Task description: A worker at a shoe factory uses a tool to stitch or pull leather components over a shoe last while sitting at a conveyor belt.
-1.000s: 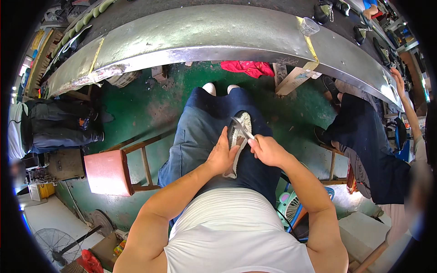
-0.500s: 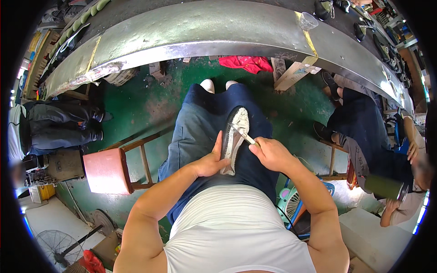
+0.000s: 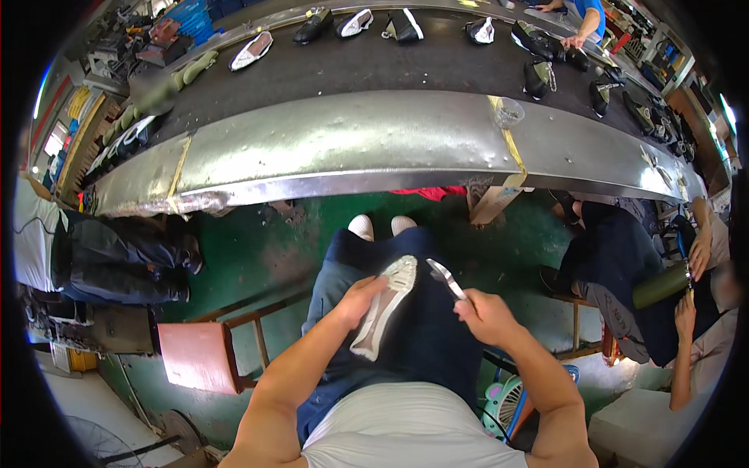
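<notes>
Over my lap, my left hand [image 3: 360,299] grips a shoe [image 3: 384,318] without a finished sole, its white rough edge around a greyish-brown middle. My thumb and fingers close on its side near the broader far end. My right hand [image 3: 485,316] is closed around a slim knife-like tool [image 3: 445,278] with a shiny, slightly curved end pointing away and to the left. The tool stands apart from the shoe, to its right. Its exact kind is unclear, and the handle is mostly hidden in my fist.
A dark belt [image 3: 328,69] with a metal edge [image 3: 335,140] runs ahead, carrying several shoes. A clear cup [image 3: 509,113] sits on that edge. To my left stands a padded stool [image 3: 198,356]; to my right, a small fan [image 3: 503,405]. Other people sit or stand on both sides.
The tool has come off the shoe and moved right. My left hand has shifted up to the shoe's far end, and the shoe is tilted. My view has risen, showing more of the belt.
</notes>
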The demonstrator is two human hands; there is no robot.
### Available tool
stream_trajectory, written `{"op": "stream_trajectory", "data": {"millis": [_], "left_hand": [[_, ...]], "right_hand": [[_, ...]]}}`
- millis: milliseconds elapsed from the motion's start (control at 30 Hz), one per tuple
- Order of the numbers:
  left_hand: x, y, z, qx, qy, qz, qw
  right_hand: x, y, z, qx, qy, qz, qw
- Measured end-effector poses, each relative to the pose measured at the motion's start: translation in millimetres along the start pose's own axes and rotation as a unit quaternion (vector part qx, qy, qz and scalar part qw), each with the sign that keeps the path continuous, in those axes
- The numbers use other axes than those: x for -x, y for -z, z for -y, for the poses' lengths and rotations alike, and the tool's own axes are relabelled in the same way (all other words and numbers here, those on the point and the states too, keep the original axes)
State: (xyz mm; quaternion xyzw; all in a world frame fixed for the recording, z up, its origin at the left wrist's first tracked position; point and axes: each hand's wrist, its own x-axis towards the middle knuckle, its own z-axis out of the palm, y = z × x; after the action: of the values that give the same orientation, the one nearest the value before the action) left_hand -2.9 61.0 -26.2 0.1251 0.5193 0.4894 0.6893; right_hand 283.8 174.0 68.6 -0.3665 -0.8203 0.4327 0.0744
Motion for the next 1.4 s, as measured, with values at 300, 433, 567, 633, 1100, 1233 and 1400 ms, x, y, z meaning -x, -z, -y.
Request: {"op": "stream_trajectory", "data": {"millis": [300, 433, 567, 633, 1100, 1233, 1400], "left_hand": [[51.2, -24.0, -298.6, -0.265, -0.314, -0.205, 0.888], [-25.1, -31.2, -428.5, -0.663, -0.315, -0.281, 0.618], [-106.1, -15.8, -491.0, -0.796, -0.279, -0.321, 0.431], [-140.4, -2.1, -509.6, -0.877, -0.245, -0.320, 0.262], [-236.1, 9.5, -470.4, -0.911, -0.214, -0.250, 0.249], [-280.9, -29.9, -463.8, -0.828, -0.369, -0.185, 0.380], [-386.5, -114.5, -476.9, -0.604, -0.383, -0.272, 0.644]], "right_hand": [[-113.8, 162.6, -12.8, 0.271, 0.176, -0.360, 0.875], [-179.3, 235.7, -68.9, 0.333, 0.138, -0.432, 0.827], [-208.3, 258.6, -106.0, 0.271, -0.010, -0.450, 0.851], [-214.6, 254.8, -98.2, 0.272, -0.018, -0.444, 0.853], [-219.9, 256.7, -90.7, 0.245, -0.079, -0.428, 0.867], [-222.6, 255.9, -85.3, 0.236, -0.100, -0.425, 0.868], [-225.6, 252.2, -93.7, 0.230, -0.094, -0.429, 0.868]]}}
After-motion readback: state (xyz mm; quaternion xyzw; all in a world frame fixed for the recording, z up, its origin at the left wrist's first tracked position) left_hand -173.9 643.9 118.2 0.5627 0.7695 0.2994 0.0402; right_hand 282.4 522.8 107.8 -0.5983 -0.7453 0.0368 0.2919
